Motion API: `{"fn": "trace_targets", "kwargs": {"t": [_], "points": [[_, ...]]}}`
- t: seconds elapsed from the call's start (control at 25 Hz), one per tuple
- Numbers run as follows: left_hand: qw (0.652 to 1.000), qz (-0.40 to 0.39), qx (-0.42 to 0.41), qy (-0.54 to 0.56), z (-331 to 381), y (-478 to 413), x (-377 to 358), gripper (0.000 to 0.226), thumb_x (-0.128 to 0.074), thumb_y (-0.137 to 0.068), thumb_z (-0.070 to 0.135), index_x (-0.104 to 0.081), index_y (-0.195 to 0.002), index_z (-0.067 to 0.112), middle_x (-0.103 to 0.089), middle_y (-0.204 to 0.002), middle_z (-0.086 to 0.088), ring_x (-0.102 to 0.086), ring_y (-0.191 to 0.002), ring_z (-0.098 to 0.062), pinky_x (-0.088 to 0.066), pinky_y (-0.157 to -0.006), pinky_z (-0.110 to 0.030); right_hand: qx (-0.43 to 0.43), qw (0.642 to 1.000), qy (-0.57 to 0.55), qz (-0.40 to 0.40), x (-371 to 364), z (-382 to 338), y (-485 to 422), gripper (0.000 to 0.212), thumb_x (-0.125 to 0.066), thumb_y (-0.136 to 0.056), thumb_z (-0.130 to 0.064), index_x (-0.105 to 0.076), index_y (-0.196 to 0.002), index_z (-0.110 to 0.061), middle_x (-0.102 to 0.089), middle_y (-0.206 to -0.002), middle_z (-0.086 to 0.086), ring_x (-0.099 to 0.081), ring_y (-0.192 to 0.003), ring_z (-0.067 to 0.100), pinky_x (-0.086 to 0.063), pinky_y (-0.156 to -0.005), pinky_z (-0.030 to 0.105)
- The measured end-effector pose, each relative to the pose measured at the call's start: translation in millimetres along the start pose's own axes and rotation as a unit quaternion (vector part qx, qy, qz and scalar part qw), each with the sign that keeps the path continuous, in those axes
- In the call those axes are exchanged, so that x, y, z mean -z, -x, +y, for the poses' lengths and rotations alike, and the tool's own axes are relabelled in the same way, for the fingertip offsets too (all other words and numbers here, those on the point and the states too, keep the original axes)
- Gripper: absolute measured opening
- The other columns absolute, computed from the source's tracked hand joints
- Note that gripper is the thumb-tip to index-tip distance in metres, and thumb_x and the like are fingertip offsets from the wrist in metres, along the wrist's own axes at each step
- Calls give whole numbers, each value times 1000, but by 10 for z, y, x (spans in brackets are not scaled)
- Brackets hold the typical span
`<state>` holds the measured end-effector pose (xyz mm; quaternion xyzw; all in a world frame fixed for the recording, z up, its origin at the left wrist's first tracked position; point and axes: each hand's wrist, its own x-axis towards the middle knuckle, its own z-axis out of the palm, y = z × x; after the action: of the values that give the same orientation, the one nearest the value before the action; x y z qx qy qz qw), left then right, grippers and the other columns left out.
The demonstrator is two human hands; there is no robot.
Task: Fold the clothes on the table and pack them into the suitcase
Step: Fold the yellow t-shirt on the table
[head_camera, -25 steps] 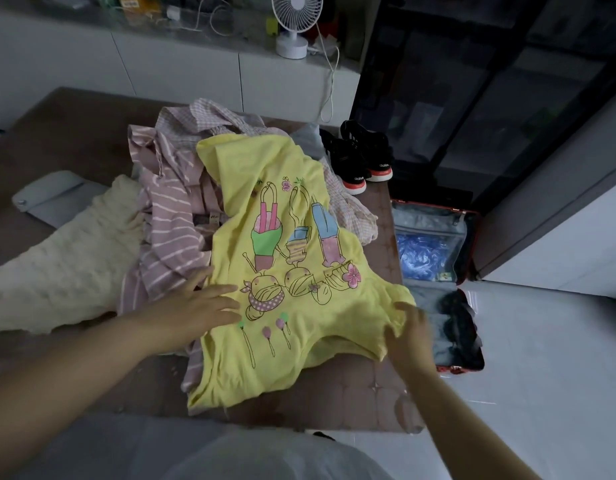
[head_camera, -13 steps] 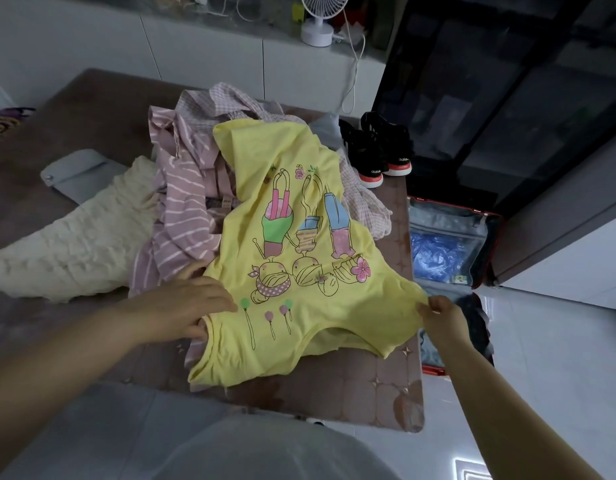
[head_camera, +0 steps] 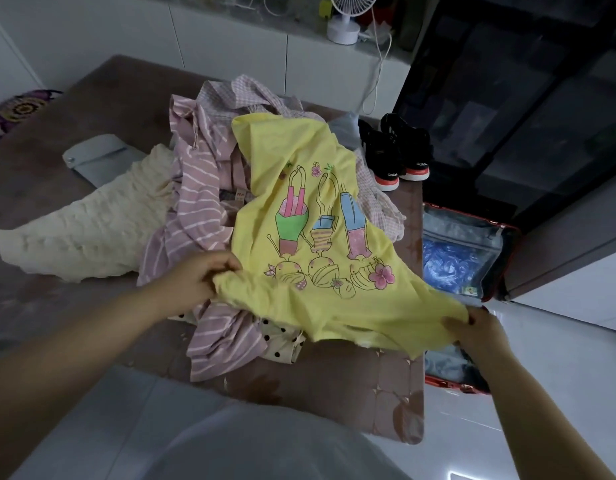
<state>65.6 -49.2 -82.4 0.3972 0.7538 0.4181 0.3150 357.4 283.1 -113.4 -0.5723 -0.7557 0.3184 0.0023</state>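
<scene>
We see the yellow T-shirt point(head_camera: 310, 216) print-up on top of the clothes pile on the table point(head_camera: 334, 386). Its cartoon figures appear upside down to us. The shirt's near part is stretched between both hands.

Left hand point(head_camera: 195, 284): at the shirt's left edge, fingers curled, clamped on a bunch of the yellow fabric.

Right hand point(head_camera: 479, 332): at the shirt's right corner, fingers pinched on the fabric. This corner reaches past the table edge.

Around the shirt:
- Pink striped garment point(head_camera: 195, 209): left of the shirt and partly under it, touching it. It also shows below the shirt's near-left edge.
- Polka-dot piece point(head_camera: 282, 341): pokes out under the shirt's near edge. We cannot tell what garment it is.
- Cream textured garment point(head_camera: 81, 233): further left of the shirt, beyond the striped one.
- Grey pouch point(head_camera: 98, 161): far left of the shirt, partly under the cream garment.
- Pink checked shirt point(head_camera: 244, 95): behind the T-shirt's far end, and also showing along its right side.
- Black sneakers point(head_camera: 393, 150): just right of the shirt's far end, on the table corner.
- Suitcase point(head_camera: 455, 226): open on the floor, right of the shirt, with a red rim. There is a blue plastic bag point(head_camera: 448, 268) inside it, and the dark items nearer us are unclear.
- White fan point(head_camera: 343, 22): well behind the shirt, on the counter.
</scene>
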Motion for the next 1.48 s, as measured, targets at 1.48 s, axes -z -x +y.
{"fn": "trace_targets", "kwargs": {"t": [1.48], "points": [[916,191,143,-322,517,-1917,1093,44,-71,-80,28,-62,-117,5,-62,-118,-15,-56,-108,-33,-42,-88,-36,462,885,10,59,-550,-2115,-407,22,-62,-84,-13,-62,-107,-12,-56,-90,6,-57,-72,26,-41,-56,28]]}}
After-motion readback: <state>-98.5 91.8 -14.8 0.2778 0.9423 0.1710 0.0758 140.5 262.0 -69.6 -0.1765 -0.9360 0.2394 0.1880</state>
